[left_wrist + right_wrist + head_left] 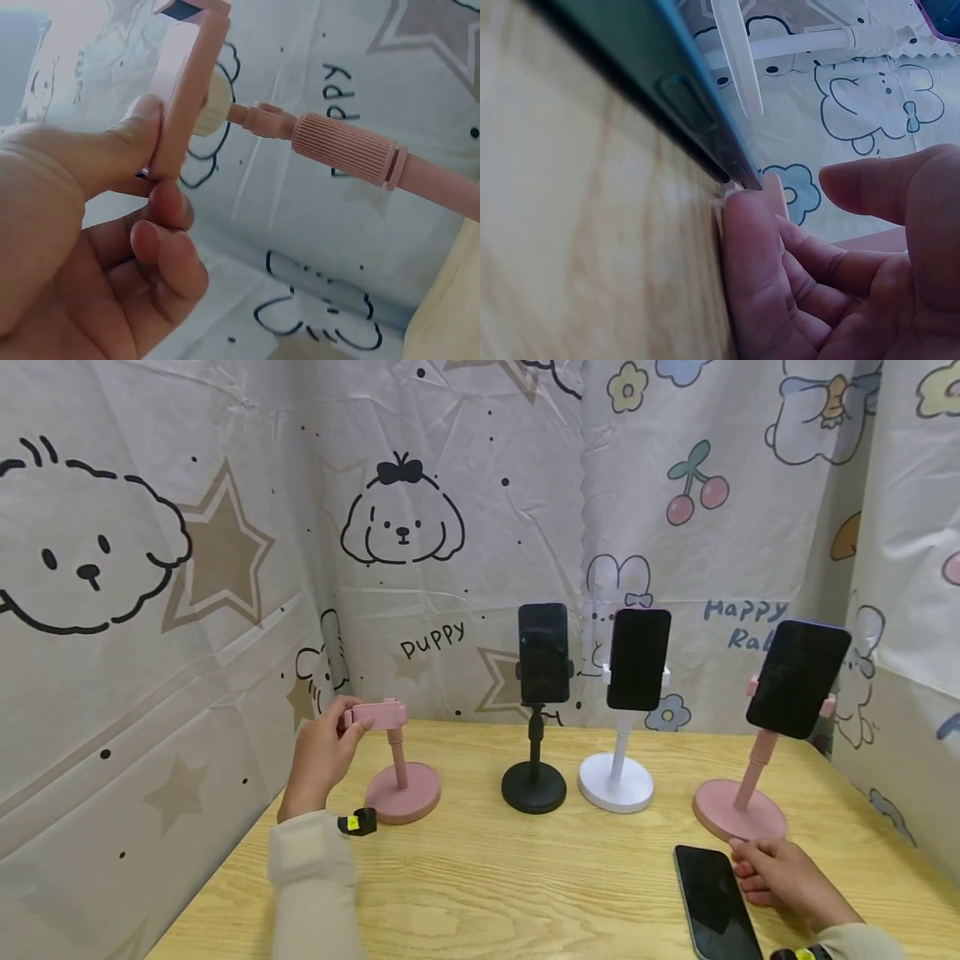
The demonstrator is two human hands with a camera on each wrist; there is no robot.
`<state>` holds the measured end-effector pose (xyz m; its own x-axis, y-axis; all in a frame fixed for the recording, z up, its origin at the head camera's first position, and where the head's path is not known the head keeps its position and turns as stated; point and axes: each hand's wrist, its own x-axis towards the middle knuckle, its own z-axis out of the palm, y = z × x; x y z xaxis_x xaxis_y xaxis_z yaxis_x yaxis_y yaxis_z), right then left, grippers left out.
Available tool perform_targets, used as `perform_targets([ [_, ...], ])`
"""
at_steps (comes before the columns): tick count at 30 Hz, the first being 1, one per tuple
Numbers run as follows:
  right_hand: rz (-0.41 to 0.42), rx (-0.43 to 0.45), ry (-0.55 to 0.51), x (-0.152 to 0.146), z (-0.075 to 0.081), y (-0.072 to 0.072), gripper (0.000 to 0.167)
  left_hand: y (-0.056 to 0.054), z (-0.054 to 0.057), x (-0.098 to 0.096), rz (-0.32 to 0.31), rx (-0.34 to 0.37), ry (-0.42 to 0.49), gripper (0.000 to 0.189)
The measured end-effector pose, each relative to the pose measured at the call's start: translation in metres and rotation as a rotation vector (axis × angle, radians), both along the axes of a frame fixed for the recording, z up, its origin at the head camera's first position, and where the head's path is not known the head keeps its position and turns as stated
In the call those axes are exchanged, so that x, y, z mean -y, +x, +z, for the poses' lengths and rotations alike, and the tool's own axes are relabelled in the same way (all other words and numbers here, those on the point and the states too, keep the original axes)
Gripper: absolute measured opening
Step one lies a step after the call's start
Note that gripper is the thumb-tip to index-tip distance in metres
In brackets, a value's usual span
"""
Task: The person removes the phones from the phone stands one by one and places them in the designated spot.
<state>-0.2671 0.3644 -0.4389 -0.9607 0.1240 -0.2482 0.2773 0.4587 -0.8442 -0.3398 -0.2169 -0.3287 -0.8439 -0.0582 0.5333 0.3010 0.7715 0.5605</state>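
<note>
At the left of the head view a pink phone stand [403, 793] stands on the table with no phone in its clamp. My left hand [322, 760] grips the end of that pink clamp [378, 716], thumb on its front face and fingers behind. The left wrist view shows the thumb pressed on the clamp plate [187, 97] above the ribbed neck [345, 148]. A dark phone [716, 897] lies flat on the table at the right front. Beside its right edge rests my right hand [783, 881], fingers loosely curled, thumb apart, a fingertip right at the phone's edge in the right wrist view.
Further back stand a black stand [534, 789], a white stand [615, 783] and another pink stand [738, 814], each bearing an upright phone. The last is just beyond my right hand. Patterned curtains [405, 643] enclose the wooden table [480, 877] at the back and sides.
</note>
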Motion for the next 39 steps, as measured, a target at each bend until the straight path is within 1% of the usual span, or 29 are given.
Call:
perform_targets([
  [3,-0.003,0.0,0.01,-0.001,0.001,0.0,0.048,-0.003,-0.001,0.006,0.022,-0.031,0.021,0.034],
  [7,-0.004,-0.001,0.021,-0.001,0.001,0.0,0.05,-0.009,-0.004,0.012,0.023,-0.048,0.064,0.033],
  [14,-0.013,0.004,0.02,0.0,-0.002,-0.001,0.051,-0.015,-0.011,0.017,0.013,-0.042,0.116,0.034],
  [20,-0.028,0.004,0.026,-0.001,-0.003,0.001,0.053,-0.019,-0.011,0.013,0.03,-0.031,0.145,0.036],
  [24,-0.027,0.001,0.032,0.0,-0.002,0.001,0.048,-0.018,-0.012,0.012,0.042,-0.024,0.147,0.037],
  [28,-0.017,-0.012,0.026,-0.001,-0.003,0.001,0.047,-0.018,-0.012,0.012,0.048,-0.035,0.134,0.039],
  [34,-0.01,-0.022,0.015,-0.001,-0.002,0.001,0.048,-0.016,-0.009,0.011,0.063,-0.05,0.121,0.041],
  [39,-0.001,-0.016,0.014,0.001,-0.001,0.001,0.047,-0.014,-0.005,0.009,0.082,-0.036,0.115,0.043],
])
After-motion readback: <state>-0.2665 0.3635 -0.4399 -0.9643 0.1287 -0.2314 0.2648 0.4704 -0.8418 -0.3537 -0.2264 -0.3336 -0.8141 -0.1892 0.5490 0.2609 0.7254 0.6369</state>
